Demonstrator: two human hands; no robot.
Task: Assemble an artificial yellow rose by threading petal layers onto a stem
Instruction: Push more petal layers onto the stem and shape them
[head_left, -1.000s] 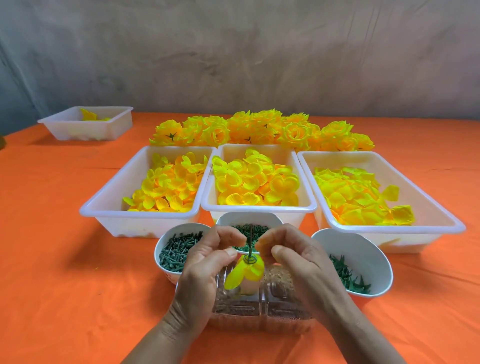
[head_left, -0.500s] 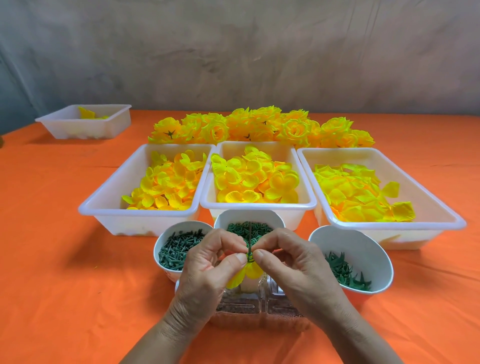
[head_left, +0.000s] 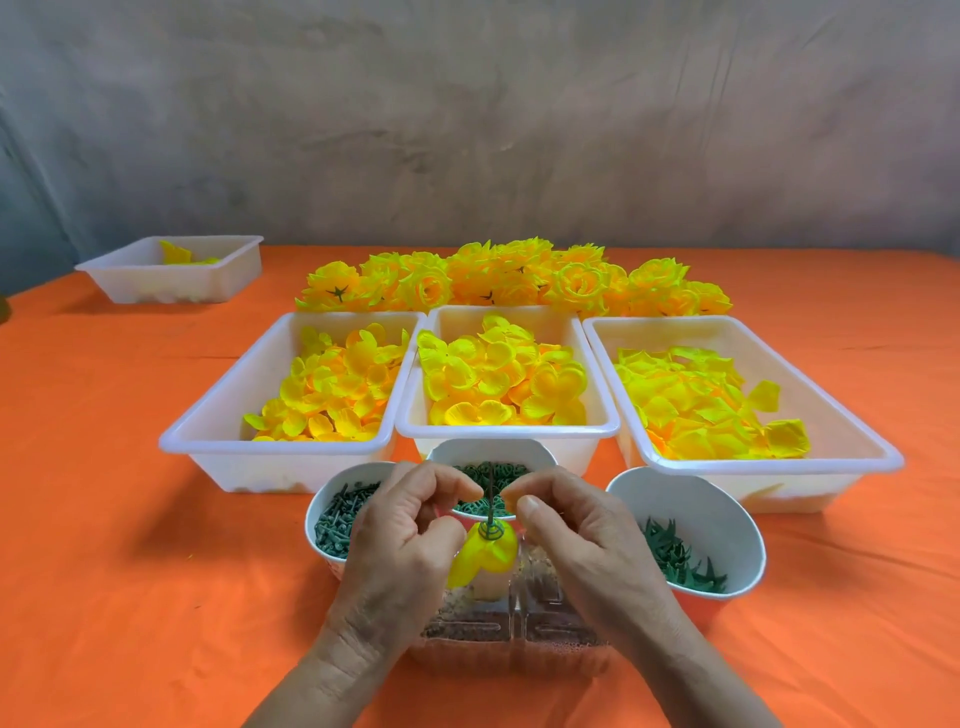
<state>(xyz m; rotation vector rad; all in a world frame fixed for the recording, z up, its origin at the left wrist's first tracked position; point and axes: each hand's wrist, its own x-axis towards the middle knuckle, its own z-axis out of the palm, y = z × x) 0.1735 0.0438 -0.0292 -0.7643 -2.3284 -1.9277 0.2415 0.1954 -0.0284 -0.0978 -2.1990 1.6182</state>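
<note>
While both hands hover over the clear plastic container (head_left: 509, 642) on the orange surface (head_left: 104, 519), a thin green stem (head_left: 490, 493) stands upright above it between their fingertips. A yellow petal layer (head_left: 485, 558) sits threaded low on that stem, with a green ring piece (head_left: 491, 531) on top of it. The right hand (head_left: 587, 551) closes its grip on a raised yellow edge, seemingly of that layer, pinched between thumb and forefinger. The left hand (head_left: 410, 540) has curled fingers beside the stem, but whether its grip holds anything cannot be told. Just behind the container stand three white cups of green parts (head_left: 727, 512). Behind those lie three white trays of loose yellow petals (head_left: 506, 430). Farthest from the container lies a row of finished yellow roses (head_left: 509, 280).
</note>
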